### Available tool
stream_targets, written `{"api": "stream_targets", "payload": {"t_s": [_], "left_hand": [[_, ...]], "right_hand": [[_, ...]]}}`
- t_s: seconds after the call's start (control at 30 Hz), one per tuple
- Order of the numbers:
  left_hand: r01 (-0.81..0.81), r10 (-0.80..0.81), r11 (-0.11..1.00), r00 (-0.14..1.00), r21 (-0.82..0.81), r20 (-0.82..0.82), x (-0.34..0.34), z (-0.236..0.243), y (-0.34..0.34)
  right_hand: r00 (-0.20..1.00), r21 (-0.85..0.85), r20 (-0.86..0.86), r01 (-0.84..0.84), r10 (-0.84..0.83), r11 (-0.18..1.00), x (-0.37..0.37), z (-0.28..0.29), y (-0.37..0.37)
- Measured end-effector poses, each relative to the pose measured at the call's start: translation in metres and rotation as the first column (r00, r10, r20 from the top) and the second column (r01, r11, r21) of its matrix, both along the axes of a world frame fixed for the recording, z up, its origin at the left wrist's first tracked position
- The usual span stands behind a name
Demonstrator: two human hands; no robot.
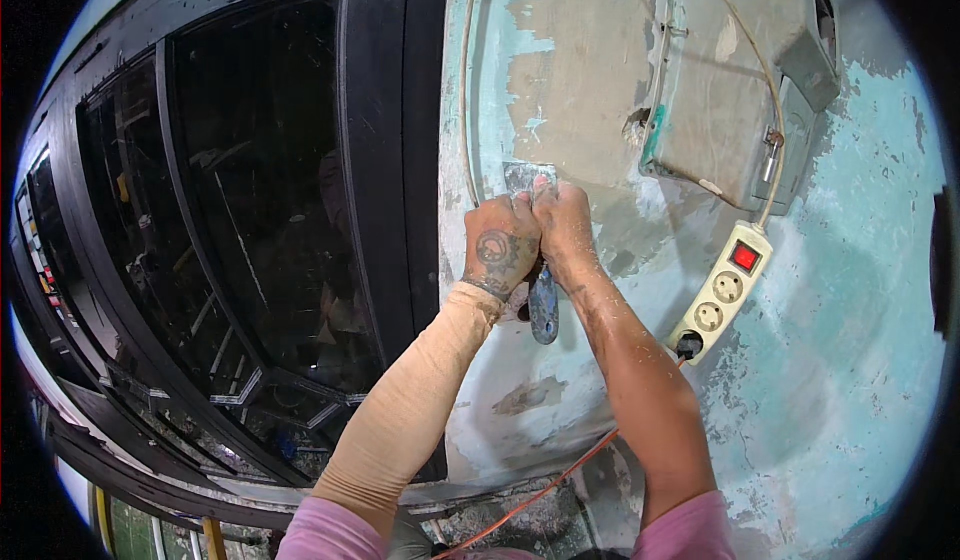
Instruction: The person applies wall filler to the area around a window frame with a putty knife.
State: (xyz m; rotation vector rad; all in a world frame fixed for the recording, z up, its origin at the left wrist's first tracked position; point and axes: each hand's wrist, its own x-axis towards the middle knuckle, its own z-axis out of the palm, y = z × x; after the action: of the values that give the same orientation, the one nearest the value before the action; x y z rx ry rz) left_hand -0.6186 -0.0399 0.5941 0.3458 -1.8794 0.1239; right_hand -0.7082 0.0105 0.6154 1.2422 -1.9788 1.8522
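Observation:
Both hands grip one scraper, whose worn blue handle sticks out below them. Its flat metal blade lies against the wall at the edge of the peeling turquoise paint. My left hand, with a beige sleeve up to the wrist, is closed beside the right. My right hand is closed too, its thumb or finger pressed toward the blade. Pale flakes dot the right forearm. Around the blade the wall shows bare grey-brown plaster above and left-over turquoise paint at the left.
A grey metal box with a padlock juts from the wall. A cream power strip hangs by its cable, with a black plug and orange cord. Left stands a black-framed glass door. Another cable runs down beside it.

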Motion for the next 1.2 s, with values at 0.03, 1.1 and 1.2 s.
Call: {"api": "stream_targets", "payload": {"t_s": [0.03, 1.1, 1.2], "left_hand": [[-0.009, 0.009, 1.000, 1.000, -0.019, -0.009, -0.001, 0.001, 0.000], [0.131, -0.105, 0.821, 0.991, 0.556, -0.078, 0.004, 0.022, 0.013], [0.111, -0.100, 0.850, 0.994, 0.515, -0.049, 0.007, 0.021, 0.009]], "right_hand": [[1.000, 0.005, -0.012, 0.001, -0.001, 1.000, -0.001, 0.001, 0.000], [0.996, 0.016, 0.009, 0.087, -0.087, 0.996, 0.015, 0.018, 0.018], [0.993, -0.015, -0.059, 0.098, -0.099, 0.995, 0.017, 0.009, 0.016]]}}
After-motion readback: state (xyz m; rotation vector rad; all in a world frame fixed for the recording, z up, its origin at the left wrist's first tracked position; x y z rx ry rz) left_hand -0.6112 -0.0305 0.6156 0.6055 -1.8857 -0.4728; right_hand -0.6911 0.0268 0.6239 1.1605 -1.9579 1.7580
